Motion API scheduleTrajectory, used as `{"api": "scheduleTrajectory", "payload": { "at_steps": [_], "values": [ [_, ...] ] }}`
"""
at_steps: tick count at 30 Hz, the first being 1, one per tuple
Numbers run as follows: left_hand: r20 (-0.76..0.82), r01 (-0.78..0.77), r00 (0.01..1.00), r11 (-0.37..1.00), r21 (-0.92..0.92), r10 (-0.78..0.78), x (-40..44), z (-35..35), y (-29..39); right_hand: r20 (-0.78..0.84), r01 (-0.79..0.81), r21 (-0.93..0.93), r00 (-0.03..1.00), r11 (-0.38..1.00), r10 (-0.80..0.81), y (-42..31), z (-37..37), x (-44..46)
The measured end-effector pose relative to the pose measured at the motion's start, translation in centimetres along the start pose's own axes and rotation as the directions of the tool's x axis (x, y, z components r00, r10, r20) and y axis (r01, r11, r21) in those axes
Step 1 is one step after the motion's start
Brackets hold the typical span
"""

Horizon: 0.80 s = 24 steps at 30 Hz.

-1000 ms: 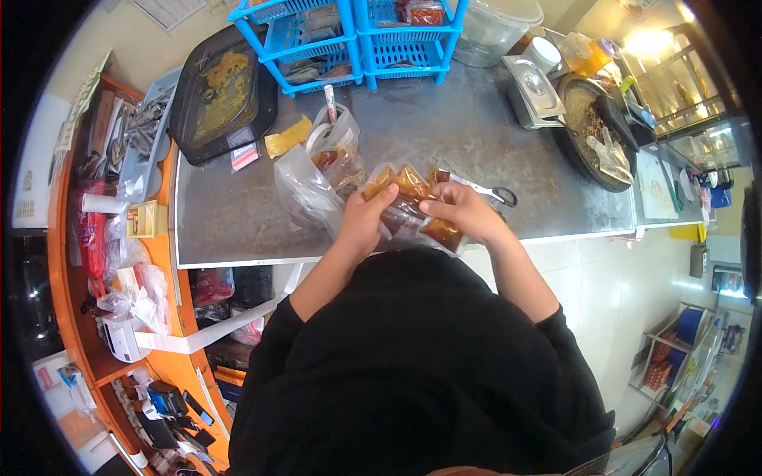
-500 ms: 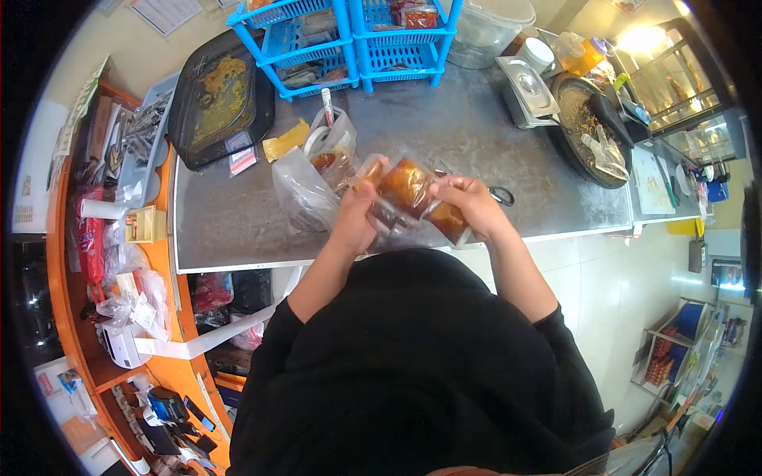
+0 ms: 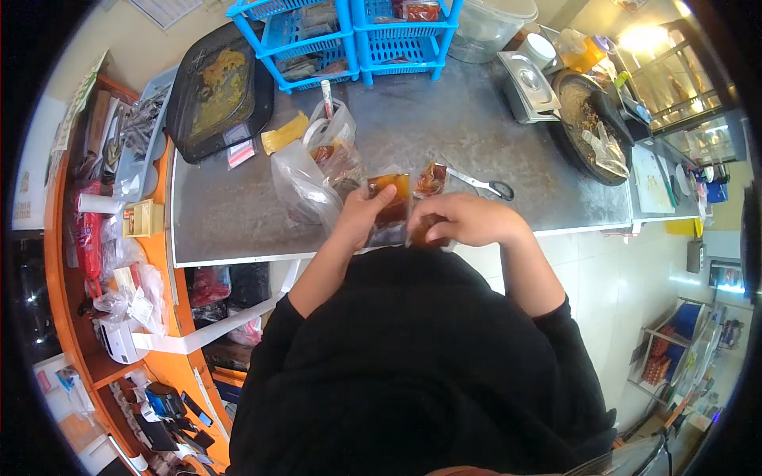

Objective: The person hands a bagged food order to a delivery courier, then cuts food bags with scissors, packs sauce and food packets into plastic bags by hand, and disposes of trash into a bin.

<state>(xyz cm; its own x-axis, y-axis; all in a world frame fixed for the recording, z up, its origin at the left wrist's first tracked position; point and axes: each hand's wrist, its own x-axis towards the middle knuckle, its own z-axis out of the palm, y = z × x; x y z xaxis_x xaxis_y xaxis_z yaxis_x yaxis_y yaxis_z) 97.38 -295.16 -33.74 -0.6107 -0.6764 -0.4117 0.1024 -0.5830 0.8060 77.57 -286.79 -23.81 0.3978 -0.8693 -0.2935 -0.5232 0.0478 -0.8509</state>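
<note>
Biggest first: grey worktop [image 3: 230, 222], I'm at its front edge. Blue shelf units [image 3: 401, 32] at the back, two side by side, small packets on their tiers. Black tray [image 3: 178, 119] back left, yellowish residue inside. Round black pan [image 3: 567, 151] far right, lidded metal container [image 3: 533, 87] just beside it.

Clear plastic bag [image 3: 298, 186] on the worktop just left of my hands, wrinkled, brownish stuff showing through its right side.

Left hand [image 3: 365, 210]: grasping the amber sachet [image 3: 397, 206], thumb flat on its face, sachet near the worktop's front edge. Right hand [image 3: 474, 218]: fingers bent, thumb and fingers around the dark brown sachet [image 3: 421, 236], mostly covered by my hand. Can't tell how firm that pinch is.

Scissors [image 3: 484, 184] lie past my right hand, black handle pointing right. Loose sachet [image 3: 431, 179], reddish brown, next to their blade end. Yellow packet [image 3: 285, 133] behind the bag. Smallest: white pen [image 3: 326, 97], sticking up by the bag.
</note>
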Motion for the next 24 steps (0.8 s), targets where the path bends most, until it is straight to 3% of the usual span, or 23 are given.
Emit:
{"api": "scheduleTrajectory", "payload": {
  "at_steps": [2,3,6,7,10,11,14,15,18,20,21,24],
  "values": [
    [0.237,0.125,0.970,0.946,-0.300,-0.053,-0.5,-0.2,-0.2,-0.073,0.072,-0.164,0.994,0.984,-0.085,-1.3,0.1,1.2],
    [0.353,0.208,0.934,0.880,-0.428,-0.049,-1.0,-0.1,0.0,-0.199,0.064,-0.141,0.976,0.988,-0.091,-1.8,0.5,1.9],
    [0.390,0.017,0.909,0.923,-0.384,0.145,-1.5,0.2,0.1,-0.517,0.155,-0.095,0.836,0.983,-0.181,0.2,1.6,4.7],
    [0.259,0.009,0.965,0.982,-0.187,0.040,-1.6,-0.3,0.0,-0.613,0.097,-0.070,0.781,0.993,-0.119,0.4,1.5,4.9],
    [0.045,0.050,0.998,0.961,-0.273,-0.039,-1.9,-2.1,-0.5,-0.683,-0.145,0.058,0.716,0.988,0.145,4.9,1.6,5.8],
    [0.056,0.049,0.998,0.947,-0.316,-0.033,-1.7,-3.4,-1.4,-0.639,-0.204,-0.080,0.762,0.976,0.107,6.7,2.4,5.8],
    [0.025,0.071,0.997,0.836,-0.544,-0.068,-3.6,-3.2,0.3,-0.385,0.077,-0.600,0.845,0.796,-0.372,9.4,5.7,4.6],
    [0.079,0.073,0.996,0.804,-0.590,-0.033,-3.6,-3.6,0.1,-0.423,-0.080,-0.734,0.831,0.675,-0.361,9.0,7.0,4.2],
    [-0.012,0.005,1.000,0.904,-0.427,-0.011,-3.3,-4.1,-0.4,-0.496,-0.115,-0.559,0.840,0.821,-0.220,11.0,7.9,4.7],
    [-0.061,-0.003,0.998,0.919,-0.394,-0.023,-2.5,-4.1,-0.7,-0.582,-0.174,-0.274,0.813,0.946,-0.019,10.9,7.2,4.7],
    [-0.082,-0.004,0.996,0.928,-0.374,-0.029,-2.3,-3.7,-0.6,-0.603,-0.200,-0.118,0.793,0.973,0.090,10.0,6.4,4.6],
    [-0.111,-0.044,0.994,0.946,-0.321,0.009,-2.2,-2.1,0.0,-0.677,-0.143,0.103,0.715,0.984,0.174,6.5,4.1,4.1]
  ]
}}
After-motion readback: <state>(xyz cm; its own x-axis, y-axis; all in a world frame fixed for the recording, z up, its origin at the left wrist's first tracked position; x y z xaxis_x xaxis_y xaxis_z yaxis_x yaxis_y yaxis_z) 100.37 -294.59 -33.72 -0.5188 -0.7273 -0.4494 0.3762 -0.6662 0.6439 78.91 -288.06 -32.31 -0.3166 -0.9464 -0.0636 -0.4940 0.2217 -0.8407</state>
